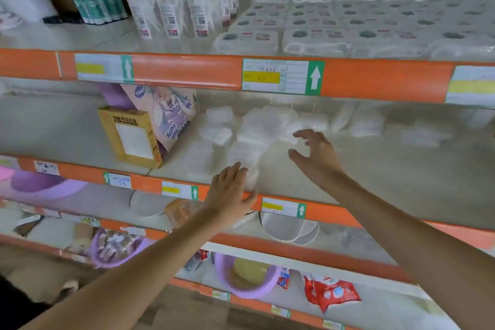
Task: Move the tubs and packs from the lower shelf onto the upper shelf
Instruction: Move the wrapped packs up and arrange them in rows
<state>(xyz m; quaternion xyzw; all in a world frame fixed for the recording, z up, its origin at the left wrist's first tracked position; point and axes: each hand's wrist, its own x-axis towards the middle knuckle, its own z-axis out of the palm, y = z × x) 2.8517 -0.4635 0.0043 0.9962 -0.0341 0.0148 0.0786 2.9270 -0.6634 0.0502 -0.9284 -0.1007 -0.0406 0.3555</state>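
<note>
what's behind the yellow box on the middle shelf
A pink pack printed "Kuma" leans behind the yellow box, with a purple item further back. The box hides the pack's lower left part.

This is a shop aisle. Tiered racking with orange shelf edges point(187, 69) carries paper price labels point(281, 76), each with a yellow band and a green upward arrow. The stock is new, packaged and set out in multiples: wrapped packs of paper rolls point(316, 40) and barcoded clear packs point(171, 16) stand in rows on the upper shelf point(107, 35), while purple plastic basins point(241, 276) and red printed packets point(332, 295) fill lower tiers.
</note>
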